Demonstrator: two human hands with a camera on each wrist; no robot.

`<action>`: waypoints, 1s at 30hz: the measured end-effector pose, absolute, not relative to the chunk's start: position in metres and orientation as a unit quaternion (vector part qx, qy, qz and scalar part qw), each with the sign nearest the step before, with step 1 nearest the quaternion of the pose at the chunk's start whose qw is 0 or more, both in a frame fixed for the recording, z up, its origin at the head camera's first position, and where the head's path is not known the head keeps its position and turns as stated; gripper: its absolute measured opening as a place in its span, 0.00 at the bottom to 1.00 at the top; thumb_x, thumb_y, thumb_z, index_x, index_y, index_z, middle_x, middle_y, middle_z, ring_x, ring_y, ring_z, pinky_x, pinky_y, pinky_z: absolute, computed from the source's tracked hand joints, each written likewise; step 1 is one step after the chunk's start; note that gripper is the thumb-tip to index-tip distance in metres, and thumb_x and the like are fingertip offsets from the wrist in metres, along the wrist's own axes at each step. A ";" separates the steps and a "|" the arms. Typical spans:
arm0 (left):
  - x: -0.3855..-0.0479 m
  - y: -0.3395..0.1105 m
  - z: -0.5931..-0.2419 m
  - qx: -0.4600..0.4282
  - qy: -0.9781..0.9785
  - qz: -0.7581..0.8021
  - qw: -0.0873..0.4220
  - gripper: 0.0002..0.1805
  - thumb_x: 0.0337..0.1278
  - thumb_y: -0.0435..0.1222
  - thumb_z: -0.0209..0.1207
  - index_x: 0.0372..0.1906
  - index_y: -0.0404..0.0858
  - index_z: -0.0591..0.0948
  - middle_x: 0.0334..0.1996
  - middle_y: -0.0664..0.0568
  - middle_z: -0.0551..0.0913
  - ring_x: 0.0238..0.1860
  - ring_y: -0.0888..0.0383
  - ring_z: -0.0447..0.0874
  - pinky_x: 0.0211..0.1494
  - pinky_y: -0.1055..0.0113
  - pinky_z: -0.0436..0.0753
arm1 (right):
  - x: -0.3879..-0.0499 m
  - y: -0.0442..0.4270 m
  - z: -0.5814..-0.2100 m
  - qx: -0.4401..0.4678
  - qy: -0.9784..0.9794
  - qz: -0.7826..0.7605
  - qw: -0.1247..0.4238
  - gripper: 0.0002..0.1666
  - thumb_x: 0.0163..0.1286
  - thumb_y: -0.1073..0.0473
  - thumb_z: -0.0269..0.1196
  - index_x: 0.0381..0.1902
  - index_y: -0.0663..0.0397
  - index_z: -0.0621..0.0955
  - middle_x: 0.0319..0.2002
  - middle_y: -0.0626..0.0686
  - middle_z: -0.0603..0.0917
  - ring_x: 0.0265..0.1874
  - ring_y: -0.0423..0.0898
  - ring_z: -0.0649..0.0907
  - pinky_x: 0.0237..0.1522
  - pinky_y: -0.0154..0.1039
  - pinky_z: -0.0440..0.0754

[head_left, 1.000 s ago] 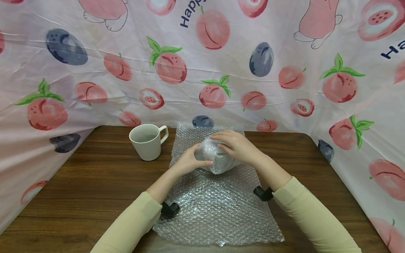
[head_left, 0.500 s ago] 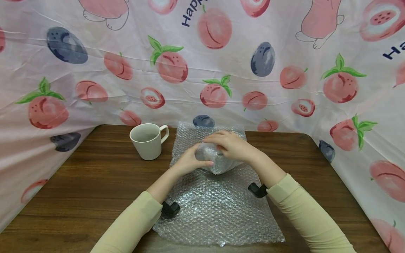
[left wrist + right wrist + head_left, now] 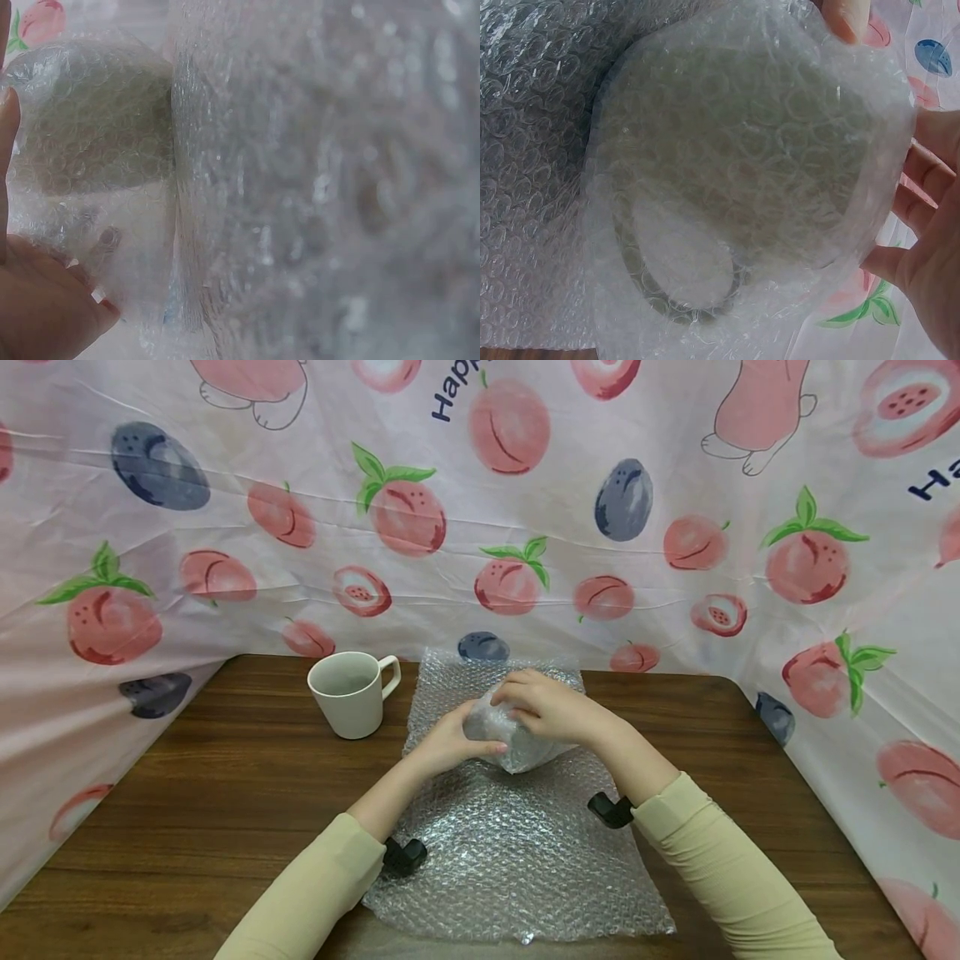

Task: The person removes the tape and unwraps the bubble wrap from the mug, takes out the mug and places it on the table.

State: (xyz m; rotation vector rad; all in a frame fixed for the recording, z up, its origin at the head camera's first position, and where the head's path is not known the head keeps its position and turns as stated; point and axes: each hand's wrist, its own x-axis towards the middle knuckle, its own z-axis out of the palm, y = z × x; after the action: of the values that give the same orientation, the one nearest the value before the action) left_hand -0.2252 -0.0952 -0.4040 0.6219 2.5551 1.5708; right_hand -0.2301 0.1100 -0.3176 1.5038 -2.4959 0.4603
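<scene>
Plainly, both hands are busy with one bundle of bubble wrap (image 3: 519, 750), which sits at the middle of the worktop (image 3: 187, 810), over the far half of a long bubble-wrap sheet (image 3: 517, 852). The left hand (image 3: 446, 745) grips the bundle from the left, its fingers clamped round that side and the thumb lying along the near face. The right hand (image 3: 551, 708) holds it at the top and right, the fingers bent over and clamped on the wrapping (whether they also pinch a loose edge, I cannot tell). Through the cloudy layers, the right wrist view shows a dull greenish-grey, cup-like form (image 3: 750, 142) with a looped handle (image 3: 630, 244).

Left of the sheet, toward the far edge of the worktop, stands a white mug (image 3: 347, 700), upright and apart from both hands, its handle turned right. The sheet runs from the far edge down to the near side, with bare dark wood to its left and right. Both arms wear pale yellow sleeves (image 3: 322, 885), and a black device (image 3: 405, 857) sits at each wrist. Around the far, left and right sides hangs a pale cloth (image 3: 570, 443) printed with peaches, dark blue fruit and rabbits (plus the word "Happy").
</scene>
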 end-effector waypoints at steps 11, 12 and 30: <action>-0.228 -0.095 -0.407 0.206 0.843 0.495 0.035 0.46 0.47 0.47 0.72 0.70 0.37 0.64 0.63 0.45 0.71 0.61 0.48 0.70 0.60 0.50 0.71 | -0.223 0.109 -0.317 0.486 -0.858 0.150 0.069 0.10 0.62 0.60 0.67 0.38 0.55 0.78 0.38 0.49 0.76 0.39 0.46 0.73 0.44 0.43 0.73; -0.228 -0.095 -0.407 0.205 0.844 0.495 0.036 0.46 0.47 0.47 0.72 0.70 0.37 0.64 0.63 0.45 0.71 0.61 0.48 0.70 0.60 0.50 0.71 | -0.223 0.109 -0.317 0.486 -0.859 0.147 0.068 0.09 0.62 0.60 0.67 0.38 0.55 0.78 0.37 0.48 0.76 0.38 0.45 0.73 0.43 0.42 0.73; -0.226 -0.096 -0.408 0.198 0.846 0.491 0.053 0.50 0.44 0.50 0.72 0.72 0.41 0.61 0.66 0.46 0.67 0.64 0.47 0.66 0.61 0.48 0.69 | -0.223 0.111 -0.322 0.499 -0.850 0.146 0.085 0.09 0.60 0.64 0.68 0.36 0.57 0.78 0.36 0.50 0.77 0.37 0.47 0.74 0.41 0.43 0.73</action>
State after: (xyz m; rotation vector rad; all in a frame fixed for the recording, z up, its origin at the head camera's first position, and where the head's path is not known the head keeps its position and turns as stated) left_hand -0.2257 -0.0965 -0.4082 0.6028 2.5726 1.4929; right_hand -0.2230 0.1111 -0.3216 1.4869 -2.5361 0.4353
